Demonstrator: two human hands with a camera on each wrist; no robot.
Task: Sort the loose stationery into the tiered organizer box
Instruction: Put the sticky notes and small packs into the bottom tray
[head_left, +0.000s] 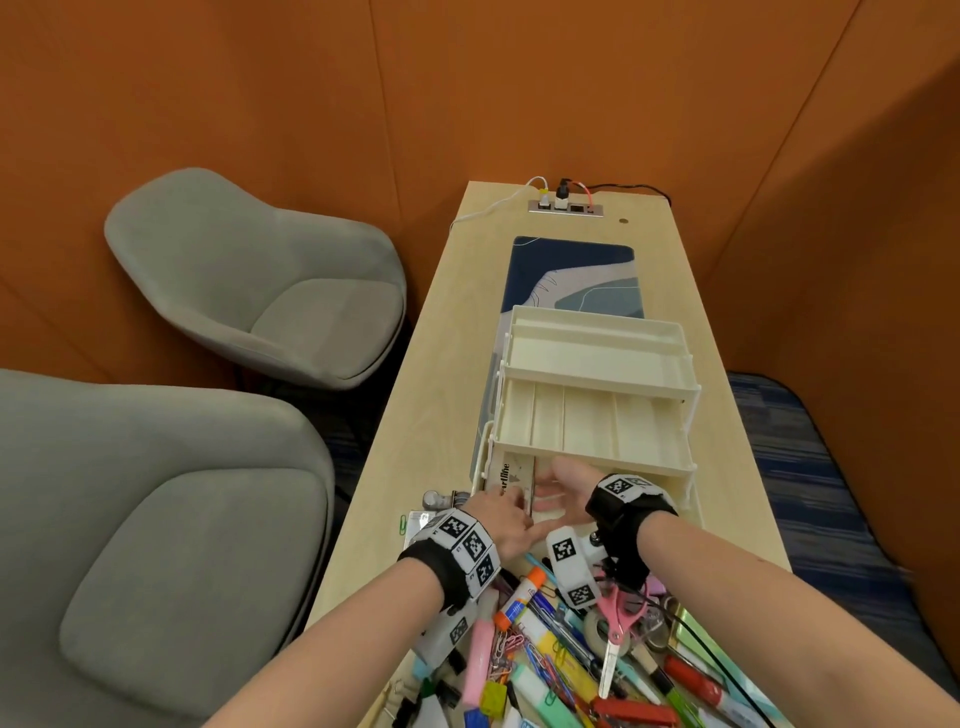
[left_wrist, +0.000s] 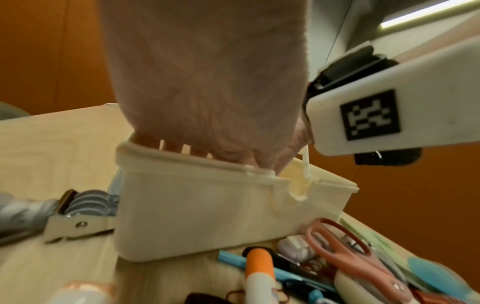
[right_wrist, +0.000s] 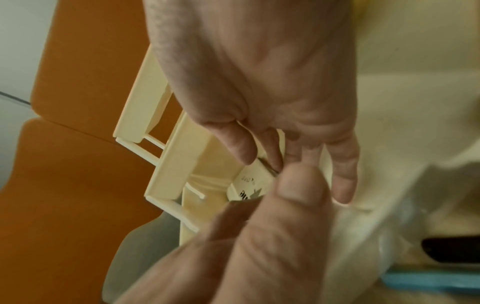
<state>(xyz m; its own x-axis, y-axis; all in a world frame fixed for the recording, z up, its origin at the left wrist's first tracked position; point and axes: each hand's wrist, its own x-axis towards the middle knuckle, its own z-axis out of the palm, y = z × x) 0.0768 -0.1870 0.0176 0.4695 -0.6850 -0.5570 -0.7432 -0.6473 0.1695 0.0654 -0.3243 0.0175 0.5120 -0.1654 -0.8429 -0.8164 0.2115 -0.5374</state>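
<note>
Now both my left hand (head_left: 501, 514) and right hand (head_left: 566, 486), fingers loosely apart, crowd a white packet (right_wrist: 250, 183) inside the organizer's (head_left: 592, 410) bottom tier, risking jamming it.

The cream tiered organizer box (head_left: 592, 395) stands open, trays stepped back. A white printed packet (head_left: 506, 475) lies in its bottom tray at the fingertips. Loose stationery (head_left: 561, 660) lies heaped behind the wrists.

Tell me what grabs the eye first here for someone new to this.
The cream tiered organizer box stands stepped open mid-desk, its upper trays bare. Both hands meet at its lowest tier: the left hand and right hand are on a white printed card or packet there. Nearest the camera lies a bright heap of loose stationery with pink-handled scissors on top.
</note>
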